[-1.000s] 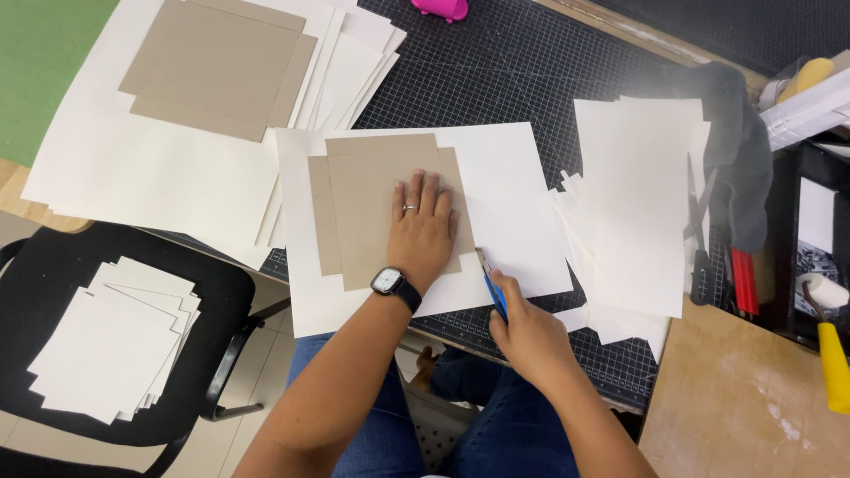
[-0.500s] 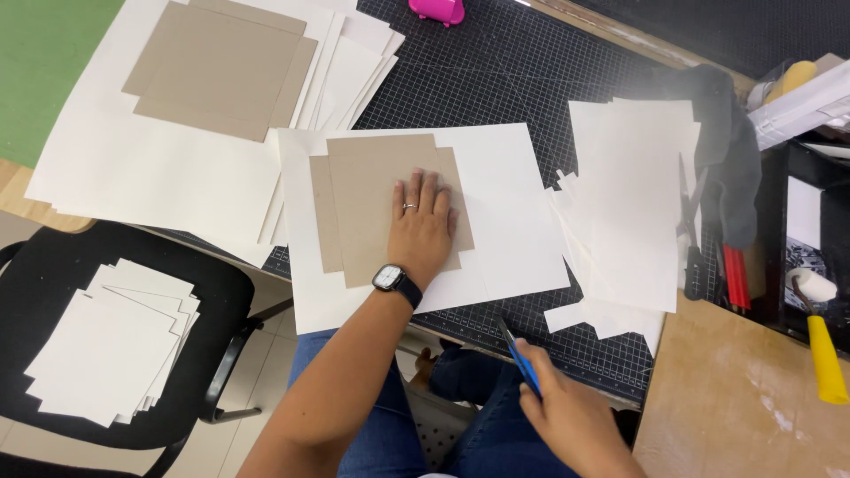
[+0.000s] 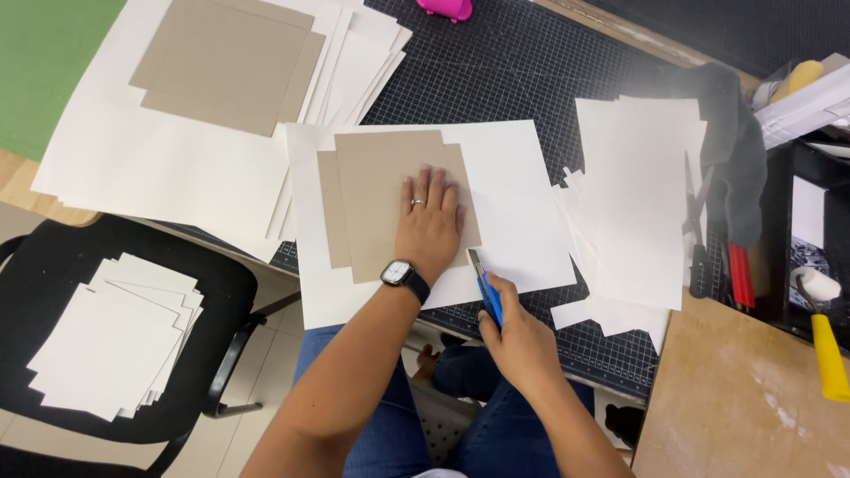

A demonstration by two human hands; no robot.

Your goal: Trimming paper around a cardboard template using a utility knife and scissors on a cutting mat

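Item 1: left hand point(image 3: 431, 226), flat and open, fingers spread, pressing down on the board point(image 3: 390, 199), a brown card lying on a white sheet point(image 3: 522, 204) at the middle of the cutting mat point(image 3: 522, 71). I note a watch point(image 3: 404, 276) on that wrist.

Item 2: right hand point(image 3: 522, 341), closed round a blue knife point(image 3: 484, 288); its blade end sits on the sheet just off the board's near right corner, beside my left hand.

Item 3: second brown board point(image 3: 221, 62), far left, on top of a spread of white sheets point(image 3: 168, 168).

Item 4: stack of white paper point(image 3: 642, 195), right of the sheet, its edges ragged with offcuts.

Item 5: scissors point(image 3: 697, 226) and a red-handled tool point(image 3: 739, 274), just right of that stack.

Item 6: yellow-handled roller point(image 3: 822, 327), far right edge.

Item 7: black chair point(image 3: 221, 283), near left, below the table edge, carrying a pile of smaller white sheets point(image 3: 111, 336).

Item 8: pink object point(image 3: 445, 9), far edge of the mat, partly cut off.
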